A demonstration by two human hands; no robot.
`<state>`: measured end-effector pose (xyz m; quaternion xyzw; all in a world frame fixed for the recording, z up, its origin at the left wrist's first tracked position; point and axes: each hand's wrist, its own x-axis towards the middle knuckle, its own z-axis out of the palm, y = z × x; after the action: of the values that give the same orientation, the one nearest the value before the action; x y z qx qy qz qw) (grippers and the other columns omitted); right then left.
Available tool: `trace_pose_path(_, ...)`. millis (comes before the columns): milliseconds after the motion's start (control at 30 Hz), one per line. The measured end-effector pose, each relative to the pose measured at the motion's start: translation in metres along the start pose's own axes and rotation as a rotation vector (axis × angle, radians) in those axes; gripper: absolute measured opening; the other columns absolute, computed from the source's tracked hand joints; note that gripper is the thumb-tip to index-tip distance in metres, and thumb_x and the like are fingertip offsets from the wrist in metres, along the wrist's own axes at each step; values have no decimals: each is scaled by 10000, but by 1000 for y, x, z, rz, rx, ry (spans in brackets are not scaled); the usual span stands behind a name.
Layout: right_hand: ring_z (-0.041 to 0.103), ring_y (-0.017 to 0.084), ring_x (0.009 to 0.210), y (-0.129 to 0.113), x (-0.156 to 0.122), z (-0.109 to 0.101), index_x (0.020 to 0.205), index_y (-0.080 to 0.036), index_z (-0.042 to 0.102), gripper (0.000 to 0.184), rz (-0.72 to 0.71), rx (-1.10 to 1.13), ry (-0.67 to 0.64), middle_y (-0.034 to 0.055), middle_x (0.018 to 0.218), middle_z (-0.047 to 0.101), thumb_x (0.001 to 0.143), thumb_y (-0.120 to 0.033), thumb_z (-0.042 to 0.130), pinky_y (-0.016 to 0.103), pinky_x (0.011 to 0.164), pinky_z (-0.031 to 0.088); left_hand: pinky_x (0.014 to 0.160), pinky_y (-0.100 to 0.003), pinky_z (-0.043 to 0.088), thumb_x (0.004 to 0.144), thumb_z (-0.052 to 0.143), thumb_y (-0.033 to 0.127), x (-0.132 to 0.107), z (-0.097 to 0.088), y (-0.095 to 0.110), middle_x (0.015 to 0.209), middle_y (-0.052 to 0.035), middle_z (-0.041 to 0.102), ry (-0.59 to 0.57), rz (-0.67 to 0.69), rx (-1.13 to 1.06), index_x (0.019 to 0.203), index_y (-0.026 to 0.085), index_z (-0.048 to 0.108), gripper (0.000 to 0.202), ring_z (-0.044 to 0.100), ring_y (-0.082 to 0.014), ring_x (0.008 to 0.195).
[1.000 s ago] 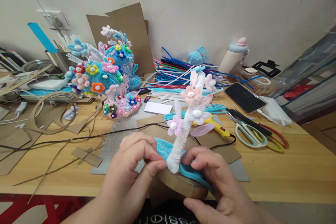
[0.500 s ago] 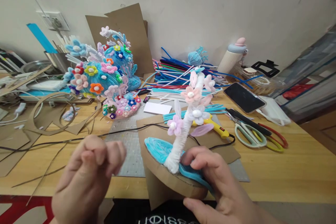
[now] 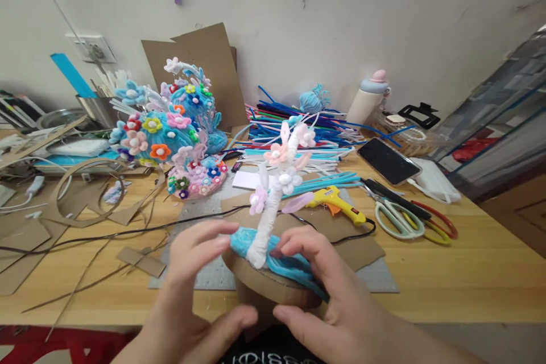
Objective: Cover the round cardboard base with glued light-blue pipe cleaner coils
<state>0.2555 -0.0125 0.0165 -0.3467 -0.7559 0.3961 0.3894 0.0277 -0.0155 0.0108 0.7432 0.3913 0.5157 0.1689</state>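
Observation:
A pipe-cleaner flower craft (image 3: 265, 222) stands in front of me, its white wrapped stem tilted right, with pink, white and purple flowers. Its round cardboard base (image 3: 273, 290) is partly covered with light-blue yarn (image 3: 298, 270). My right hand (image 3: 336, 290) holds the base at its right side, fingertips on the blue yarn on top and thumb low at the front. At the left edge is my left hand (image 3: 191, 290), fingers stretched out and curved, fingertips at the blue yarn and thumb apart below. What lies under the base is mostly hidden.
A yellow glue gun (image 3: 339, 205) lies behind the craft on cardboard. To the right are scissors (image 3: 398, 219) and a phone (image 3: 389, 160). Bundled pipe cleaners (image 3: 294, 128) lie at the back; finished flower pieces (image 3: 166, 131) stand left. A black cable (image 3: 128, 231) crosses the table.
My left hand has moved right to the base and its closed fingers have spread. The craft has shifted slightly left, still in my right hand. The view has tilted up a little.

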Motion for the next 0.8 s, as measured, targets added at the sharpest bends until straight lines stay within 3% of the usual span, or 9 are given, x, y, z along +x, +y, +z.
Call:
trace_pose_path(100,504,162,1109,-2,4,-1,1180,-318,380,582,21,-3,-46,-7,1212,487,743,-85,686,282,961,430,1002,-424,475,814,617,80,3,9,2,1342,-97,433,-242,97,61,1359,302,381,634,448,-264,1270)
trace_pose_path(267,529,142,1071,3,3,-6,1192,-351,380,659,82,0,-66,-33,1206,480,711,-103,755,251,938,451,1033,-291,430,886,464,71,6,9,8,1362,-56,315,-399,58,154,1271,292,426,446,355,-181,1314)
trace_pose_path(433,481,180,1216,11,-11,-14,1211,-370,384,701,33,-66,-90,-11,1264,457,694,-54,735,255,984,450,993,-320,412,925,398,142,3,12,11,1342,-31,325,-412,-40,216,1193,317,494,334,355,-208,1267)
trace_pose_path(567,501,172,1221,17,-29,-27,1206,-363,416,552,94,-223,-30,4,1284,472,782,-96,647,238,944,496,954,-313,407,937,395,193,3,10,6,1304,-31,346,-434,-46,220,1173,295,489,274,393,-205,1186)
trace_pose_path(667,605,136,1051,19,-40,-37,1114,-336,483,378,104,-313,26,-15,1108,584,838,-90,562,199,847,533,943,-292,406,885,530,242,8,7,3,1291,-40,331,-490,15,244,1174,262,460,297,372,-210,1173)
trace_pose_path(800,658,90,775,15,-44,-50,1032,-320,523,303,74,-327,-10,-65,867,652,869,-65,516,145,671,538,916,-273,393,832,494,87,15,8,5,1239,-28,343,-513,33,301,1081,255,457,303,354,-188,1137)
